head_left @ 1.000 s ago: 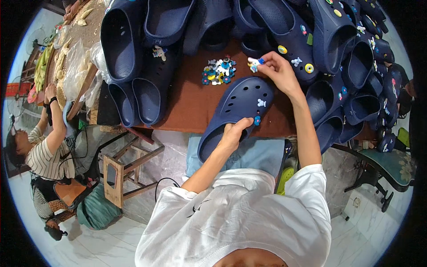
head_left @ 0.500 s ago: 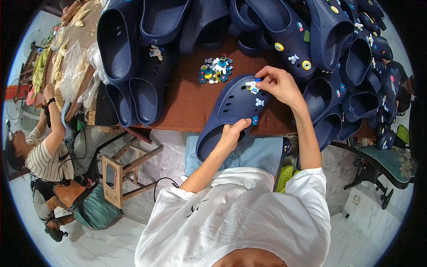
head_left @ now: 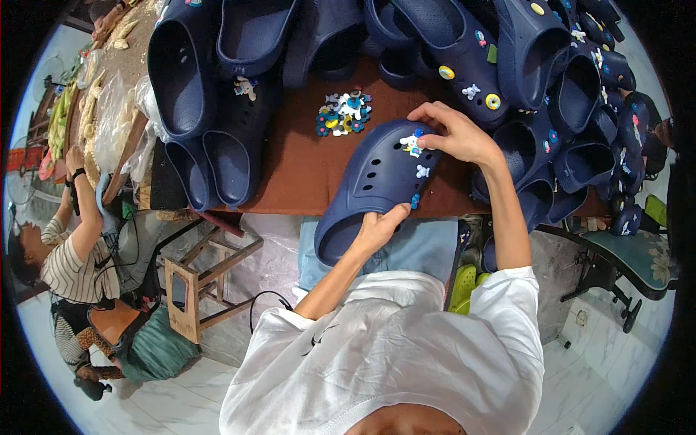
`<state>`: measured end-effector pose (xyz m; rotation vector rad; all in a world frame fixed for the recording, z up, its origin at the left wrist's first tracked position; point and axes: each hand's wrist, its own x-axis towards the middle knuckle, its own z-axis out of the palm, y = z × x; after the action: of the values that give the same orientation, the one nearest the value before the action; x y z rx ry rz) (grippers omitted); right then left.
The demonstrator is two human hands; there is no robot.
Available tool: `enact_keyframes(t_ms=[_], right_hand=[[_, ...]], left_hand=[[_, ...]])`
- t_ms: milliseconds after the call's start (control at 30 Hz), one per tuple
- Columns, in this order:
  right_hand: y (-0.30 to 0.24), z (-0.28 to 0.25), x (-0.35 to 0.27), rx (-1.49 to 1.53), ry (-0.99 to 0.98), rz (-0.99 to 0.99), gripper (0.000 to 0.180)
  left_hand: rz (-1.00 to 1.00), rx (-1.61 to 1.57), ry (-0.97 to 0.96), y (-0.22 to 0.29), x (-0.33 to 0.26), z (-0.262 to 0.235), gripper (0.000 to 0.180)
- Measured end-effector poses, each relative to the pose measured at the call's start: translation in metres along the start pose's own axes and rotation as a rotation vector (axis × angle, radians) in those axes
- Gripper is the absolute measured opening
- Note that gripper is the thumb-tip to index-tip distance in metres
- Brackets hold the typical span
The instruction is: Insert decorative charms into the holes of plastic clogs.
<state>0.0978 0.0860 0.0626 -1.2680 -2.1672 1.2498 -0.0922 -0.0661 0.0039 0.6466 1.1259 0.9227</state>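
A navy blue foam clog [head_left: 355,167] is held tilted at the table's front edge, its toe pointing away to the right. My left hand [head_left: 382,227] grips its side, with the fingers inside the foot opening and the thumb on the outside. At the toe, my right hand [head_left: 457,138] curls around the edge, its thumb against a white cartoon charm [head_left: 412,143]. Below that charm sit a small pale blue bear charm [head_left: 423,172] and a blue flower-like charm [head_left: 415,200] near my left thumb. Farther back lies a little heap of loose charms [head_left: 344,114], white, yellow and teal.
Navy clogs [head_left: 177,80] stand at the left, and a large pile of decorated ones [head_left: 533,65] rises on the right. Brown cloth [head_left: 290,170] covers the table. A wooden stool [head_left: 183,301] is at the lower left, near another person in a striped shirt [head_left: 80,264].
My right hand has gone from a fingertip pinch on a blue bit at the toe to a wider hold around the toe. The clog has rolled slightly in my hands.
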Motion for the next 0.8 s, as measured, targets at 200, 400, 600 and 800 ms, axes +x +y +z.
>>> enact_keyframes(t_ms=[200,400,600,800], right_hand=[[0.0,0.008,-0.011,0.026,0.14,0.01,0.035],[0.006,0.048,-0.016,0.022,0.419,-0.099,0.024],[0.012,0.055,-0.015,-0.007,0.445,-0.113,0.034],[0.023,0.06,-0.009,-0.001,0.507,-0.09,0.031]], left_hand=[[0.117,0.095,-0.06,-0.002,0.0,0.005,0.037],[0.02,-0.16,0.028,0.002,0.009,-0.006,0.031],[-0.087,-0.266,0.057,0.029,0.018,0.0,0.023],[-0.173,-0.263,-0.052,0.045,0.03,-0.007,0.032]])
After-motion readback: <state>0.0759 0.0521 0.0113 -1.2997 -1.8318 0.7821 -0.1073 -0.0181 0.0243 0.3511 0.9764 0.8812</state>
